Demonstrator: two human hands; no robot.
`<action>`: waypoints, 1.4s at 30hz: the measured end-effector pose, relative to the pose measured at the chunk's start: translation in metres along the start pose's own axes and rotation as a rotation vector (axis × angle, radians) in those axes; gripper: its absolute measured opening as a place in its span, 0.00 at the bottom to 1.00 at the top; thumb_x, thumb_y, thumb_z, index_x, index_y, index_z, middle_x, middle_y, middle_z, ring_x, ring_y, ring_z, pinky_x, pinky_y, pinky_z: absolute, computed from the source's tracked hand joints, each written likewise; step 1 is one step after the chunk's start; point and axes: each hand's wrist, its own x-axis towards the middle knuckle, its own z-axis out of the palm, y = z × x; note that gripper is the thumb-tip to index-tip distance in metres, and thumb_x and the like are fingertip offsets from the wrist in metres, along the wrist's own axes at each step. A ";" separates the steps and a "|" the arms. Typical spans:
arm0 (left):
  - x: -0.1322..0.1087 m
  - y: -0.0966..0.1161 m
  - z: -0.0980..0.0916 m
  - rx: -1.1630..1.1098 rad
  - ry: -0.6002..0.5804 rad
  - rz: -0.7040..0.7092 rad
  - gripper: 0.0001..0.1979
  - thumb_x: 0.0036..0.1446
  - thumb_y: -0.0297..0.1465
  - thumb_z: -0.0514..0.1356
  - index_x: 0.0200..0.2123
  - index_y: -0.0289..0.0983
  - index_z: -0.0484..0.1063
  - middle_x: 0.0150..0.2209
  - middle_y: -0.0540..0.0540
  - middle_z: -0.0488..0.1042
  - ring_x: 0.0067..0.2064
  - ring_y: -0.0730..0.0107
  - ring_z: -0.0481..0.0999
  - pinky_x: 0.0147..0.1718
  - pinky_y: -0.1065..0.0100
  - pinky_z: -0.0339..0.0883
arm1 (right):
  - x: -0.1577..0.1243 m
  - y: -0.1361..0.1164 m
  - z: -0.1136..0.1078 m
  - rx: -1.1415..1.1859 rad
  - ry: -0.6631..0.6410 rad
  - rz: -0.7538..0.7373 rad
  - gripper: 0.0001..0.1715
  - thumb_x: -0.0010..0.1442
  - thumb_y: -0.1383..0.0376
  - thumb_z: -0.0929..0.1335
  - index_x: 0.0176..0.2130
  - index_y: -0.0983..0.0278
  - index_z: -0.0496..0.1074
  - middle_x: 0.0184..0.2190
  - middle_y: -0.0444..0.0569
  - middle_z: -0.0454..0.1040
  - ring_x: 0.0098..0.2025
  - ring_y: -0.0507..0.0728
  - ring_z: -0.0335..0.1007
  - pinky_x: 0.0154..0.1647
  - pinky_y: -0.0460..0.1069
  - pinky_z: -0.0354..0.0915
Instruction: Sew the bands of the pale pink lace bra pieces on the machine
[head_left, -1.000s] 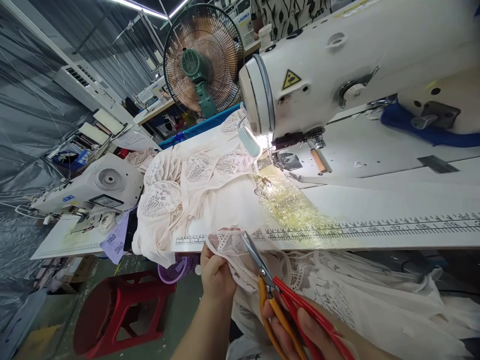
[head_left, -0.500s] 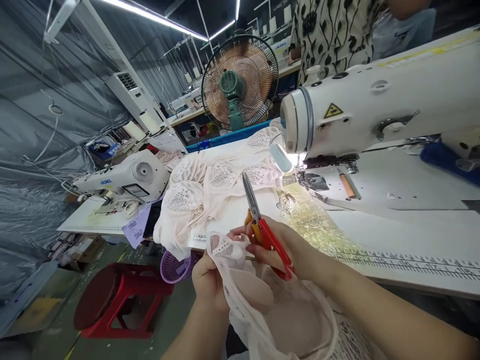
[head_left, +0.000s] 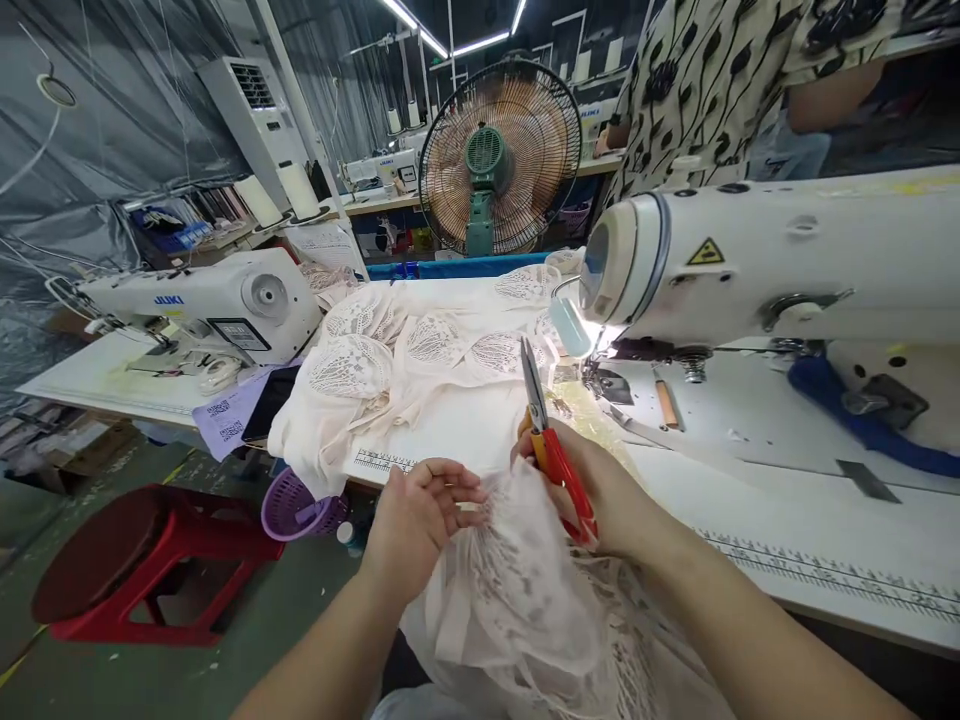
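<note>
My right hand [head_left: 600, 495] is closed round red and orange thread snips [head_left: 551, 440], whose blades point up and away from me. My left hand [head_left: 420, 515] pinches the edge of a cream lace garment [head_left: 525, 600] that hangs over my lap in front of the table. The two hands are close together at the garment's top edge. Behind them a pile of similar lace pieces [head_left: 405, 365] lies on the white sewing table [head_left: 787, 500].
A white sewing machine [head_left: 772, 265] with its lamp on stands at the right. A second machine [head_left: 217, 300] sits at the left, a fan [head_left: 499, 155] behind. A red stool [head_left: 142, 560] and purple basket [head_left: 296, 505] are on the floor. A person in a patterned top [head_left: 712, 80] stands beyond.
My view has swung up and to the left. The snips rose from low beside the garment to upright above it, and my left hand shifted its hold on the lace.
</note>
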 end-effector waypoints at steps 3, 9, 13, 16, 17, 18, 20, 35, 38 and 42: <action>-0.002 0.012 0.003 0.377 -0.026 0.092 0.33 0.41 0.56 0.59 0.41 0.36 0.67 0.35 0.42 0.69 0.36 0.61 0.69 0.31 0.63 0.65 | 0.004 -0.009 0.000 -0.170 -0.039 0.013 0.04 0.52 0.66 0.62 0.32 0.60 0.58 0.28 0.45 0.66 0.28 0.54 0.61 0.26 0.48 0.57; -0.022 0.011 0.028 1.040 0.015 0.405 0.35 0.32 0.48 0.69 0.42 0.39 0.64 0.38 0.44 0.66 0.36 0.61 0.68 0.34 0.63 0.64 | 0.011 -0.025 0.013 -0.449 0.064 0.028 0.11 0.49 0.69 0.62 0.27 0.59 0.50 0.21 0.40 0.60 0.22 0.51 0.55 0.21 0.45 0.51; -0.018 -0.002 0.037 0.835 -0.059 0.330 0.30 0.39 0.44 0.68 0.44 0.39 0.62 0.42 0.42 0.67 0.41 0.57 0.70 0.37 0.63 0.65 | 0.013 -0.031 0.020 -0.532 0.141 0.091 0.12 0.48 0.69 0.63 0.27 0.59 0.50 0.21 0.40 0.61 0.21 0.52 0.56 0.20 0.45 0.50; -0.009 -0.006 0.034 0.719 -0.007 0.272 0.16 0.49 0.38 0.62 0.38 0.38 0.64 0.35 0.45 0.70 0.37 0.62 0.71 0.36 0.64 0.65 | 0.013 -0.031 0.022 -0.573 0.162 0.126 0.14 0.47 0.70 0.63 0.26 0.59 0.49 0.20 0.40 0.61 0.20 0.51 0.55 0.19 0.45 0.48; -0.007 -0.006 0.032 0.701 -0.005 0.258 0.11 0.50 0.37 0.61 0.35 0.38 0.66 0.34 0.45 0.70 0.36 0.63 0.70 0.37 0.64 0.64 | 0.013 -0.030 0.021 -0.579 0.166 0.125 0.14 0.47 0.70 0.63 0.26 0.59 0.49 0.20 0.40 0.61 0.20 0.51 0.55 0.19 0.45 0.48; -0.005 -0.005 0.029 0.679 -0.014 0.251 0.08 0.51 0.36 0.60 0.32 0.37 0.67 0.33 0.45 0.70 0.36 0.63 0.70 0.37 0.64 0.64 | 0.013 -0.028 0.020 -0.577 0.165 0.117 0.14 0.47 0.70 0.63 0.26 0.59 0.49 0.20 0.40 0.61 0.20 0.51 0.55 0.19 0.45 0.48; -0.004 -0.003 0.025 0.598 -0.019 0.243 0.06 0.50 0.34 0.60 0.28 0.37 0.70 0.33 0.45 0.70 0.36 0.64 0.70 0.38 0.65 0.64 | 0.013 -0.023 0.016 -0.553 0.142 0.094 0.14 0.48 0.69 0.63 0.25 0.59 0.49 0.19 0.39 0.60 0.20 0.51 0.54 0.20 0.45 0.49; 0.023 0.007 0.004 -0.332 -0.058 -0.253 0.20 0.45 0.30 0.54 0.40 0.25 0.74 0.41 0.35 0.76 0.49 0.50 0.72 0.52 0.55 0.60 | -0.005 0.003 0.007 0.141 0.392 0.172 0.14 0.51 0.56 0.69 0.34 0.60 0.66 0.25 0.42 0.66 0.27 0.53 0.63 0.26 0.48 0.61; 0.024 0.008 0.006 -0.320 -0.028 -0.277 0.20 0.48 0.30 0.53 0.40 0.23 0.73 0.43 0.33 0.75 0.47 0.52 0.73 0.52 0.57 0.60 | -0.032 0.020 0.027 0.442 0.445 0.094 0.15 0.56 0.52 0.65 0.34 0.60 0.65 0.21 0.41 0.63 0.21 0.50 0.59 0.22 0.47 0.59; 0.026 0.005 0.011 -0.319 0.016 -0.222 0.13 0.48 0.28 0.54 0.32 0.28 0.76 0.45 0.35 0.75 0.49 0.54 0.72 0.53 0.58 0.59 | -0.068 0.028 0.052 0.732 0.189 0.104 0.23 0.57 0.47 0.62 0.40 0.62 0.65 0.30 0.47 0.67 0.22 0.49 0.60 0.22 0.47 0.60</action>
